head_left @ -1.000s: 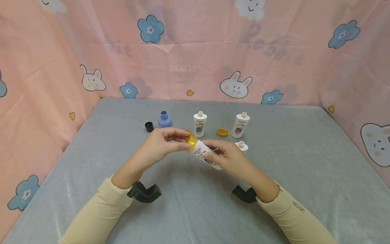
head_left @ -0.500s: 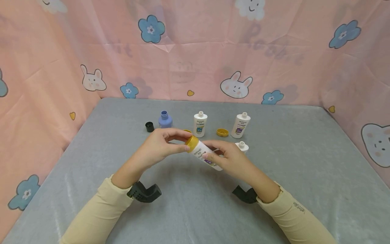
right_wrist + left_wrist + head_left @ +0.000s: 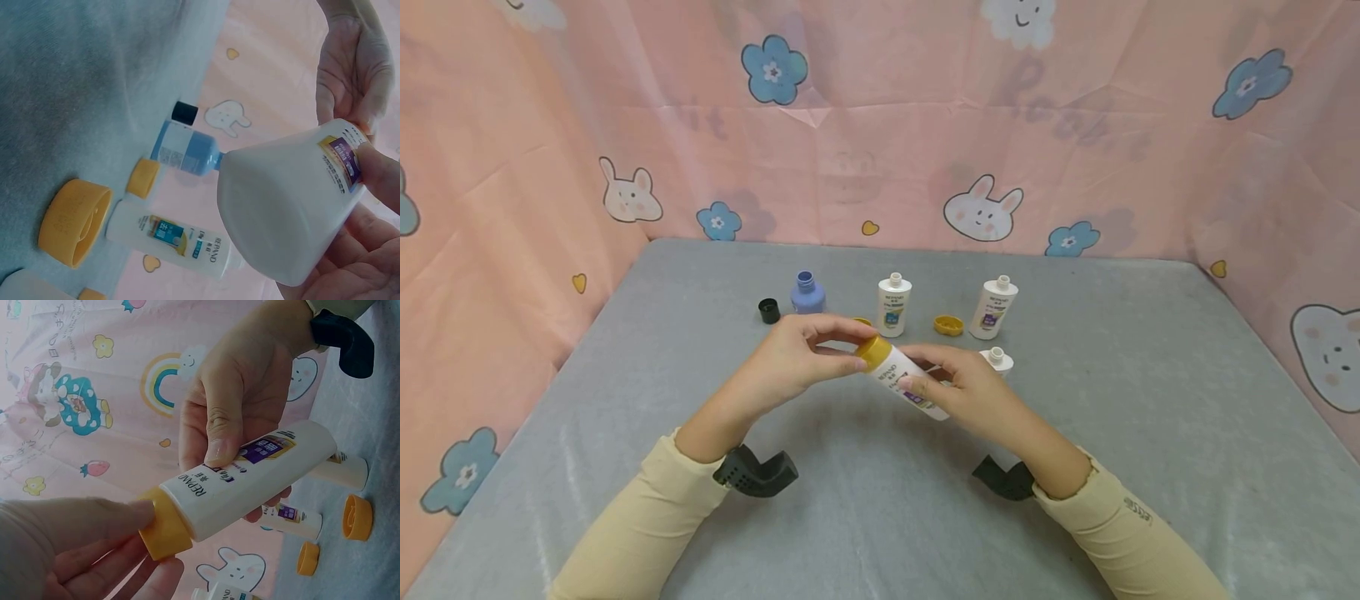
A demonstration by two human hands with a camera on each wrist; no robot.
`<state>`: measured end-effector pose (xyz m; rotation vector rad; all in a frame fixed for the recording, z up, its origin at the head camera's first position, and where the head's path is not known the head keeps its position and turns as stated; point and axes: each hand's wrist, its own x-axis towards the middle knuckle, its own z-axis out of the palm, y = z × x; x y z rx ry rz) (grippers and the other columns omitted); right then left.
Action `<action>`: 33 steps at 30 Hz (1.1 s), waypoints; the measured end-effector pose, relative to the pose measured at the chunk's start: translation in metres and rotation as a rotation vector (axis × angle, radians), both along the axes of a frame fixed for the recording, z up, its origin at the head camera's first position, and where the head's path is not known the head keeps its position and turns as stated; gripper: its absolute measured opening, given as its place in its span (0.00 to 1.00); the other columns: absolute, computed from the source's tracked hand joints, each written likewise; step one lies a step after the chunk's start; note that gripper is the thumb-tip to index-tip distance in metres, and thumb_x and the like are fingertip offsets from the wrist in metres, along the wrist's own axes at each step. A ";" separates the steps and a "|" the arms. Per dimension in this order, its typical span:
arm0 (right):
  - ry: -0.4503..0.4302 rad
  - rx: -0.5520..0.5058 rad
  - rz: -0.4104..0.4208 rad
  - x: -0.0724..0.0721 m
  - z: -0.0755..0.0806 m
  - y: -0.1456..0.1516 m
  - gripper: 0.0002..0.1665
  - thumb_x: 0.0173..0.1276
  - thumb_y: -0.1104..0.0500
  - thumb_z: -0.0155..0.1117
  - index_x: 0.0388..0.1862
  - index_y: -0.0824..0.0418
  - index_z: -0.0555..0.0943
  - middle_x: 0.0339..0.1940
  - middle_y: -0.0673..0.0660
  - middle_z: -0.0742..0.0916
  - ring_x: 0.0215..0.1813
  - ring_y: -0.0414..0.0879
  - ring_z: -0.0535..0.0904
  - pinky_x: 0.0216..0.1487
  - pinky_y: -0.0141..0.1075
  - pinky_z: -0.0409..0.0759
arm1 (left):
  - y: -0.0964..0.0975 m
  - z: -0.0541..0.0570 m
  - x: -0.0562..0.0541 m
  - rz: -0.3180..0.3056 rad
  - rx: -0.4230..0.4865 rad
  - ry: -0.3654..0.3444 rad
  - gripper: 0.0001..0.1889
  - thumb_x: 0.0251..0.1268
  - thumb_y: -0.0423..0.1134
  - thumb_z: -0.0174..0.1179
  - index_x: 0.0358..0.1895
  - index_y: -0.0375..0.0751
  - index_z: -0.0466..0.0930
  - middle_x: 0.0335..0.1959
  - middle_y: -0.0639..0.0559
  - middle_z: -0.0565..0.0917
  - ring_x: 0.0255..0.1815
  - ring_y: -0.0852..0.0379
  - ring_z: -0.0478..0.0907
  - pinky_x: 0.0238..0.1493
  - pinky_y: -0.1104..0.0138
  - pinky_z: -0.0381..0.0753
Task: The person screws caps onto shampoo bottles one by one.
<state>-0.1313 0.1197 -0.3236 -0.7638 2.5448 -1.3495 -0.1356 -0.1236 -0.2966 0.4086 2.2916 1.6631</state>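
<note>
My right hand (image 3: 973,392) grips a white plastic bottle (image 3: 895,372) by its body, thumb across the purple label. The bottle is held tilted above the table, its top towards the upper left in the head view. On that end sits a yellow cap (image 3: 873,353), pinched between the thumb and fingers of my left hand (image 3: 797,358). In the left wrist view the cap (image 3: 165,525) meets the bottle's shoulder, and the right thumb lies along the front. The bottle's pale base (image 3: 269,219) faces the right wrist camera.
Behind the hands stand a blue bottle (image 3: 808,298) and two white bottles, left (image 3: 894,308) and right (image 3: 994,310), all uncapped. A black cap (image 3: 769,312) and yellow cap (image 3: 948,326) lie among them. Another white bottle (image 3: 997,359) is partly hidden behind the right hand.
The left thumb has shifted slightly on the yellow cap. Both hands and the bottle otherwise keep nearly the same place, and the things on the table have not moved.
</note>
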 end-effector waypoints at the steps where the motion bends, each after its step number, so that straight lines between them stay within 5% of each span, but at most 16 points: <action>1: -0.003 0.001 -0.001 0.000 0.000 0.000 0.21 0.71 0.58 0.65 0.60 0.62 0.81 0.51 0.58 0.88 0.48 0.48 0.84 0.51 0.40 0.84 | -0.001 0.000 0.000 0.002 0.005 -0.004 0.19 0.60 0.37 0.70 0.56 0.47 0.84 0.59 0.52 0.84 0.58 0.52 0.82 0.55 0.60 0.85; 17: -0.058 -0.025 0.017 0.000 0.002 0.001 0.22 0.70 0.61 0.65 0.61 0.65 0.80 0.53 0.61 0.87 0.48 0.51 0.85 0.48 0.40 0.87 | -0.002 -0.003 -0.006 0.006 -0.033 -0.024 0.18 0.59 0.39 0.71 0.54 0.46 0.85 0.53 0.51 0.86 0.57 0.55 0.81 0.55 0.61 0.82; 33: -0.081 -0.026 0.026 -0.001 0.003 0.002 0.21 0.71 0.61 0.64 0.61 0.65 0.79 0.52 0.62 0.87 0.48 0.52 0.85 0.46 0.38 0.87 | -0.002 -0.003 -0.005 -0.085 0.064 0.062 0.19 0.62 0.29 0.67 0.57 0.35 0.82 0.60 0.43 0.82 0.58 0.49 0.83 0.55 0.62 0.85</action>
